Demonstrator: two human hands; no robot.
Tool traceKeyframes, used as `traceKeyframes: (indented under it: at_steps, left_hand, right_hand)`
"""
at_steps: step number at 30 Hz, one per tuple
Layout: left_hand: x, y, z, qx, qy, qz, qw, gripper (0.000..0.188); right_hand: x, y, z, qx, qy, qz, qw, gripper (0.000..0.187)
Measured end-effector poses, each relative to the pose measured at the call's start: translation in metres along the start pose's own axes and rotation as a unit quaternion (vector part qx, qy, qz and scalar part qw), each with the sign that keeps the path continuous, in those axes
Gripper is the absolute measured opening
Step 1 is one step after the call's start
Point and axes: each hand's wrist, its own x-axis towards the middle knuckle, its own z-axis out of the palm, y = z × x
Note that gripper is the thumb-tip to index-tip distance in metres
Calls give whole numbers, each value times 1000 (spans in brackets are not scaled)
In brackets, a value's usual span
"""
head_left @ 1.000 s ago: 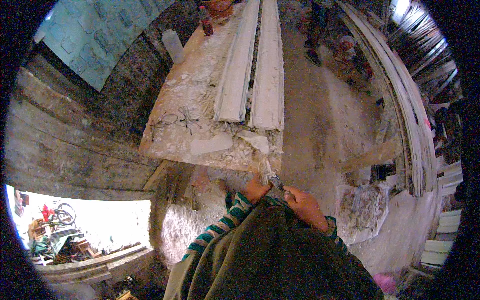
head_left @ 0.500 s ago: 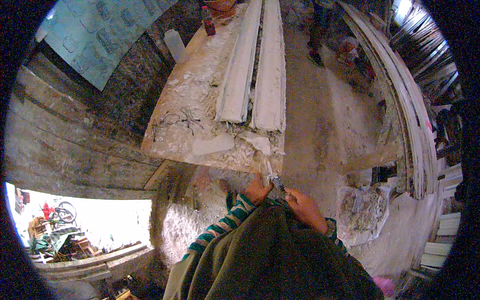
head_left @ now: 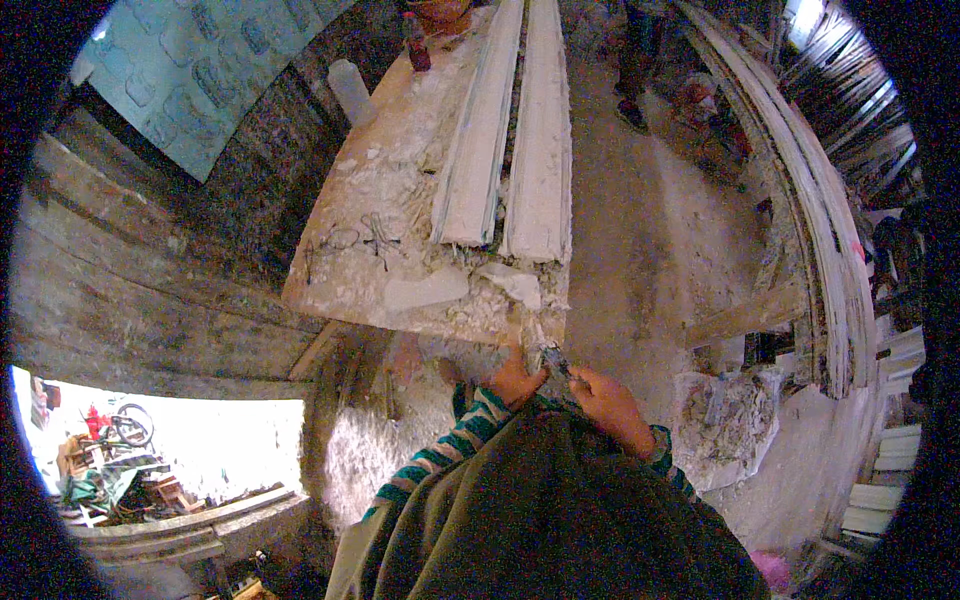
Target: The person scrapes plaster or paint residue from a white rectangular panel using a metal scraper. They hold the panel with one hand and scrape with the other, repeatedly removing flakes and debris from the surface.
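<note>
Close to my body, past the near edge of a plaster-smeared table [head_left: 340,200], both hands are close together. My right hand [head_left: 608,408] is closed around a small dark, whitish-smeared tool [head_left: 556,360]; its exact kind is too small to tell. My left hand [head_left: 514,380] is closed beside it, next to a pale narrow piece [head_left: 531,326] at the table corner; whether the fingers grip that piece is unclear. Two long white plaster mouldings [head_left: 475,160] lie side by side lengthwise on the table. A flat white plate [head_left: 427,290] and a broken white chunk [head_left: 510,283] lie before their ends.
Dark wires [head_left: 375,235] lie on the table's left. Farther back stand a white container [head_left: 350,92], a bottle of red liquid [head_left: 417,45] and an orange basin [head_left: 438,12]. Long mouldings [head_left: 815,210] are stacked at right. A person's leg [head_left: 632,70] shows at the back.
The tool and my right hand have shifted very slightly beside my left hand. The mouldings and other things on the table stay where they were.
</note>
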Motion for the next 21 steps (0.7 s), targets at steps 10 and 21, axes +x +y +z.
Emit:
traceKeyframes:
  at_steps: [10, 21]
  left_hand:
    - [-2, 8, -7, -48, 17, 43, 998, 87]
    - [1, -2, 1, -12, 38, 57, 998, 91]
  right_hand:
    - [9, 6, -11, -9, -17, -48, 999, 37]
    - [11, -1, -11, -48, -11, -37, 998, 36]
